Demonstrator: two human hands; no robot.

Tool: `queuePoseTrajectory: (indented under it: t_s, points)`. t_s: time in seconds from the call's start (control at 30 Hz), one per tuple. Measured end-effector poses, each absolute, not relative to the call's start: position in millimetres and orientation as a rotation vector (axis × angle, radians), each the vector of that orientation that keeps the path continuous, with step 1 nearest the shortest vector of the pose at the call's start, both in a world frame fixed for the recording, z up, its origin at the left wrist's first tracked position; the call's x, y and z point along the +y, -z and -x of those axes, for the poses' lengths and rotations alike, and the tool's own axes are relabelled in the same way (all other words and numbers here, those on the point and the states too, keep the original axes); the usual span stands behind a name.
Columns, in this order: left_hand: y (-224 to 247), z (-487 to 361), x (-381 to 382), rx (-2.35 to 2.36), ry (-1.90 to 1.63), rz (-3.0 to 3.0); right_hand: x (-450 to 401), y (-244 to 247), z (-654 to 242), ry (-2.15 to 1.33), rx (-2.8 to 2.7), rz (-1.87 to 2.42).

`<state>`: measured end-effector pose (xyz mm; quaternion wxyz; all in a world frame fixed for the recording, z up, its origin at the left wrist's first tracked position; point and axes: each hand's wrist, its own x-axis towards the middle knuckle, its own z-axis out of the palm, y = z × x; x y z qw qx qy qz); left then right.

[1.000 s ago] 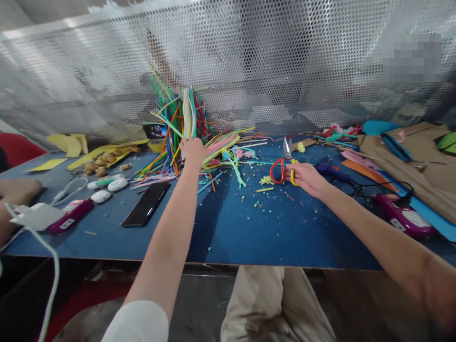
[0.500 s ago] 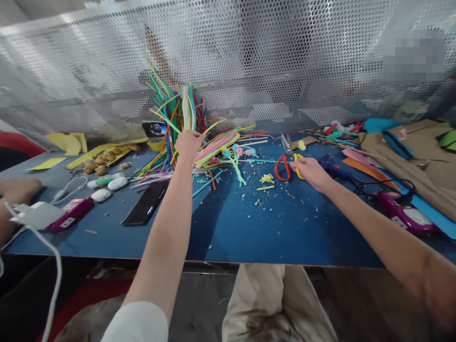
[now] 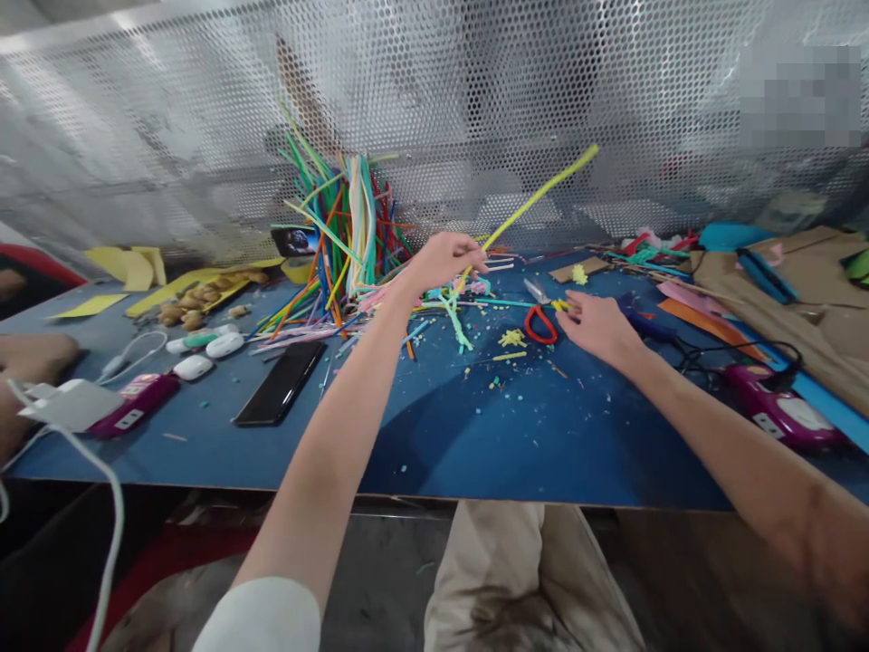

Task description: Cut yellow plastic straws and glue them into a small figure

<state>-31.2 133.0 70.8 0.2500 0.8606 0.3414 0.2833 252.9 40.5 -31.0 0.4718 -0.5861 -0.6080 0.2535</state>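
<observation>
A yellow pipe cleaner (image 3: 543, 192) is pinched in my left hand (image 3: 448, 258), its long end slanting up to the right. My right hand (image 3: 601, 328) has its fingers closed at the yellow handle of the scissors (image 3: 536, 292); the red handle loop lies free beside them, blades pointing away. Below my left hand rests a pale green twisted stem (image 3: 456, 321) with small pink and blue tufts. Little yellow cut pieces (image 3: 511, 338) lie left of my right hand. Farther left, a bundle of coloured pipe cleaners (image 3: 353, 217) stands against the mesh panel.
A black phone (image 3: 281, 385) lies left of my left forearm. Purple power strips (image 3: 139, 403) sit at both sides, with cables. Brown paper (image 3: 815, 299) covers the right; small brown lumps (image 3: 196, 303) lie left. Another person's hand (image 3: 41, 358) is at the left edge.
My left hand has moved right from the pipe cleaner pile and now holds a yellow one. The scissors have shifted slightly, with my right hand still at their yellow handle.
</observation>
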Motion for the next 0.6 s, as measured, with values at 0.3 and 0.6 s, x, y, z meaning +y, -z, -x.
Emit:
queuePoseTrajectory:
  t_s: [0.3,0.6]
  points:
    - [-51.5,-33.5,92.6,0.612,-0.418,-2.515,18.9,17.8,-226.8,-0.717,-1.428,1.058]
    - [-72.9,18.7,122.1,0.944,-0.439,-2.556,24.8,4.4,-239.7,-0.823,-1.075,0.956]
